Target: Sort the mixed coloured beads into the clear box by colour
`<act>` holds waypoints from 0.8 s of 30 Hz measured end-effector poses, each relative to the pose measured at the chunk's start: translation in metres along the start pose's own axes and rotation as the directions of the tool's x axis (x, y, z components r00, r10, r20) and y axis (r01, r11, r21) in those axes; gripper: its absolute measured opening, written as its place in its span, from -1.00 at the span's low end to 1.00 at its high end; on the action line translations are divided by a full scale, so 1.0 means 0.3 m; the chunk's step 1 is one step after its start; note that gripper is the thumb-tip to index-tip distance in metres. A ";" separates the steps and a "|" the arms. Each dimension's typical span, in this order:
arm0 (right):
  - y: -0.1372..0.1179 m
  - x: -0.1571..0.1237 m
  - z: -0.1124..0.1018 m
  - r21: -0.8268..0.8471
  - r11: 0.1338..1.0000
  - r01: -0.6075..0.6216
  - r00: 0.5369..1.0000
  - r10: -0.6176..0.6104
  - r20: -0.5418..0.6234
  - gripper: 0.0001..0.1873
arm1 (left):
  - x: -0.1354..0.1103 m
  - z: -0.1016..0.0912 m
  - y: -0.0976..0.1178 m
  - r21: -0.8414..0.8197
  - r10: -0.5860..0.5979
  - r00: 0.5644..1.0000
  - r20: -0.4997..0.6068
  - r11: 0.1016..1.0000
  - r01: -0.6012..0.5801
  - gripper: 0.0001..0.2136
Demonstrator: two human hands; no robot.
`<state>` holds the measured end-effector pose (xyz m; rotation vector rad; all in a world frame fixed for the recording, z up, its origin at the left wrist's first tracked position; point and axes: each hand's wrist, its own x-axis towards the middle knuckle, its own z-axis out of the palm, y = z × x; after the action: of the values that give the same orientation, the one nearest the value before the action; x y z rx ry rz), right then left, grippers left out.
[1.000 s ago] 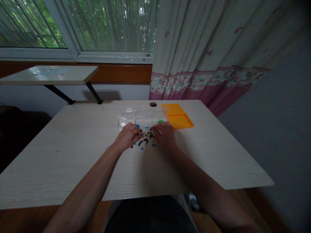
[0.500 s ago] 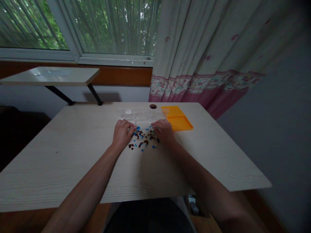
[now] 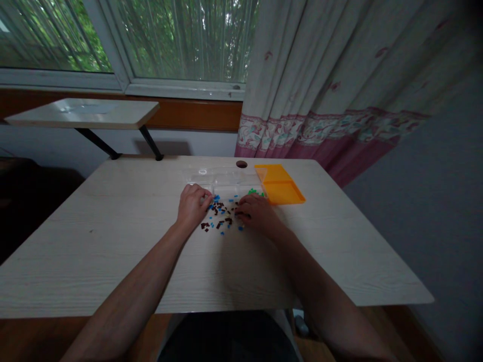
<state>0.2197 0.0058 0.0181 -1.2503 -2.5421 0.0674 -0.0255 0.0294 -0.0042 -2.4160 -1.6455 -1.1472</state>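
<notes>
Small brown pieces (image 3: 228, 220) and blue pieces (image 3: 240, 229), like tiny building bricks, lie scattered on the table between my hands. My left hand (image 3: 191, 205) rests at the left of the pile, thumb and index finger pinched together beside some blue pieces at the clear tray's front edge. Whatever is in that pinch is too small to make out. Over the right side of the pile, my right hand (image 3: 258, 213) reaches down with thumb and fingers apart around brown pieces. Just beyond it, green pieces (image 3: 255, 192) sit at the right end of the clear plastic tray (image 3: 226, 177).
An open orange case (image 3: 283, 192) lies right of the tray. Behind the tray, the table (image 3: 124, 236) has a round cable hole (image 3: 241, 164). A raised shelf (image 3: 83, 113) on black legs stands at the back left. A curtain (image 3: 287, 100) hangs behind the table.
My right hand has drawn back slightly from the tray and lowered over the brown pieces, uncovering the green ones. My left hand stays in nearly the same place. The view has shifted slightly.
</notes>
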 end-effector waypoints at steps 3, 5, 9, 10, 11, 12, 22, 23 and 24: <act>-0.006 0.002 -0.002 -0.007 1.000 -0.018 1.000 0.018 0.012 -0.90 | 0.001 0.002 0.002 -0.009 0.003 1.000 0.004 1.000 -0.003 -0.77; -0.010 0.005 -0.003 0.006 1.000 -0.016 1.000 0.016 0.015 -0.91 | 0.001 0.002 0.003 -0.014 0.007 1.000 0.009 1.000 -0.007 -0.77; -0.015 0.010 0.001 0.071 0.997 -0.017 1.000 0.016 0.011 -0.92 | 0.003 0.004 0.002 -0.011 0.012 1.000 -0.002 1.000 -0.012 -0.78; -0.015 0.012 0.004 0.087 0.996 -0.018 1.000 0.018 0.007 -0.93 | 0.005 0.006 0.002 -0.009 0.012 1.000 -0.008 1.000 -0.012 -0.78; -0.015 0.013 0.007 0.101 0.995 -0.018 1.000 0.018 0.002 -0.93 | 0.006 0.009 0.002 -0.007 0.012 1.000 -0.016 1.000 -0.012 -0.79; -0.014 0.014 0.010 0.111 0.994 -0.013 1.000 0.013 -0.002 -0.94 | 0.008 0.013 0.001 -0.001 0.011 1.000 -0.022 1.000 -0.011 -0.79; 0.012 0.018 0.024 0.157 0.986 -0.050 0.979 0.080 -0.189 -0.97 | 0.011 0.003 0.007 -0.016 0.104 0.994 0.041 0.995 -0.103 -0.77; 0.018 0.018 0.026 0.158 0.985 -0.075 0.970 0.109 -0.216 -0.98 | 0.009 -0.007 0.010 -0.038 0.141 0.987 0.070 0.990 -0.139 -0.79; 0.023 0.018 0.027 0.160 0.982 -0.098 0.962 0.135 -0.239 -0.98 | 0.007 -0.017 0.013 -0.056 0.183 0.977 0.110 0.982 -0.178 -0.81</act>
<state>0.2196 0.0150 0.0104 -1.2646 -2.2079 0.1137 -0.0247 0.0273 0.0021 -2.6417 -1.4035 -1.0483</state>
